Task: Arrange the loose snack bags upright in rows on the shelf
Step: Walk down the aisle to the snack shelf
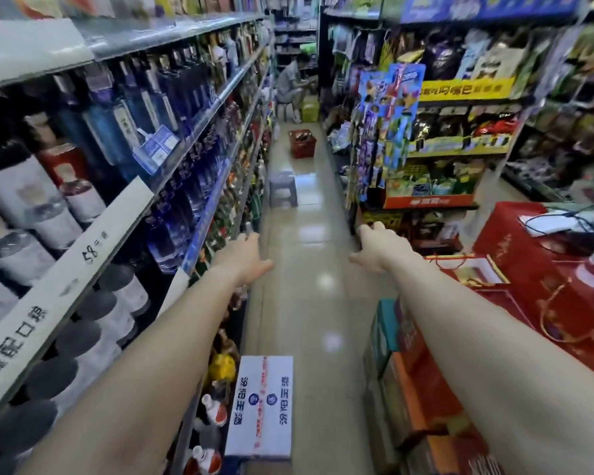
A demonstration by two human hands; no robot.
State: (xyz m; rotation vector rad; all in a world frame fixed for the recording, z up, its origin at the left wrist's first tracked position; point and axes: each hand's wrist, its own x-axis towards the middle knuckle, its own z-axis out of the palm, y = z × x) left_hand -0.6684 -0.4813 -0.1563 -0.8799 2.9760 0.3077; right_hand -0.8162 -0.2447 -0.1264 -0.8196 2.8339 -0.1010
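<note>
Both my arms reach forward over a shop aisle. My left hand hangs beside the left shelving with its fingers loosely apart and holds nothing. My right hand is out in front of the snack display, palm down, fingers spread, also holding nothing. Snack bags stand in rows on the yellow-edged shelves at the right, well beyond my hands. More bags sit in an orange-fronted bin lower down. A strip of hanging snack packets dangles at the display's near corner.
Bottle shelves line the left side. A white carton lies on the floor near me. Red gift boxes are stacked at the right. Down the aisle stand a grey stool, a red basket and a seated person.
</note>
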